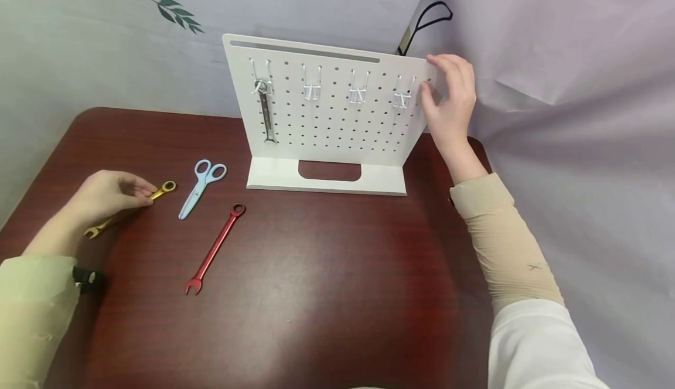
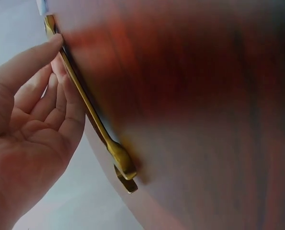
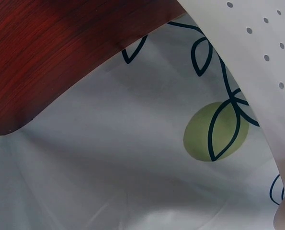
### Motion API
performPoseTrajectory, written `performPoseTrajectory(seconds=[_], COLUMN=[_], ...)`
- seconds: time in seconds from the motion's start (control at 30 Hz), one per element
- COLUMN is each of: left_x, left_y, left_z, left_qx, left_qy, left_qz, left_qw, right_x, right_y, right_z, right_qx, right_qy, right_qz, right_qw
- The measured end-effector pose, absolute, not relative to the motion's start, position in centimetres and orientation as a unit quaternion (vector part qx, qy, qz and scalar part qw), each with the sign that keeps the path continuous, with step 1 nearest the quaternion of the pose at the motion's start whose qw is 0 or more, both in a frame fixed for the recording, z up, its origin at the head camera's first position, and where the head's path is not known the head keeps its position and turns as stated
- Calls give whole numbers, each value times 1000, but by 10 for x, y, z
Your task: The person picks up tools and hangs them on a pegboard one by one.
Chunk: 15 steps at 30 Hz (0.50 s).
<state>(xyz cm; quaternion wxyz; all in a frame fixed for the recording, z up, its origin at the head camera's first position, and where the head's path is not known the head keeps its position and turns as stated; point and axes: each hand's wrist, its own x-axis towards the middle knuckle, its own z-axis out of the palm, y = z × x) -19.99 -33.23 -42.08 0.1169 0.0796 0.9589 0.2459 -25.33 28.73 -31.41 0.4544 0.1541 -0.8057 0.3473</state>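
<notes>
Dark red-brown wood with a visible grain forms the tabletop [image 1: 327, 260], seen from above by a person wearing the camera. Nearest, at the lower corners, are two arms: a pale yellowish left sleeve [image 1: 31, 307], and on the right a beige cuff [image 1: 511, 242] above a white sleeve [image 1: 538, 348].

A red wrench [image 1: 215, 249] lies flat left of centre, slanting, its forked end nearer the viewer and its ring end pointing away. Further left, the left hand [image 1: 108, 195] pinches a gold wrench [image 1: 160, 191] between thumb and fingertips, close to the ring end; the forked end shows below the palm. Whether this wrench touches the table, I cannot tell. Just beyond the ring end, to its right, pale blue scissors [image 1: 196, 194] lie with handles away and blades toward the viewer.

Farther back stands a white pegboard [image 1: 343, 125] on a flat base [image 1: 274, 173] with a rounded cutout. Four white wire hooks [image 1: 357, 93] run in a row across its upper part. From the leftmost hangs a silver wrench [image 1: 266, 113], ring end up, forked end down. The right hand [image 1: 453, 102] grips the board's upper right corner, thumb in front.

Behind everything hangs pale greyish cloth [image 1: 105, 43], printed with a green leafy sprig [image 1: 179, 15] at the left.
</notes>
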Motion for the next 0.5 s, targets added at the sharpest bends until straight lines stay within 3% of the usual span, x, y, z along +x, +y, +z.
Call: performPoseTrajectory(seconds=[0.5], left_x=[-201], left_y=[-333], left_z=[-418], left_qx=[63], left_qy=[951], left_qz=[262], left_qw=[151], right_x=[-254], right_y=[288], right_z=[-314], right_qx=[158], right_qy=[-801], right_qz=[355], right_qw=[455])
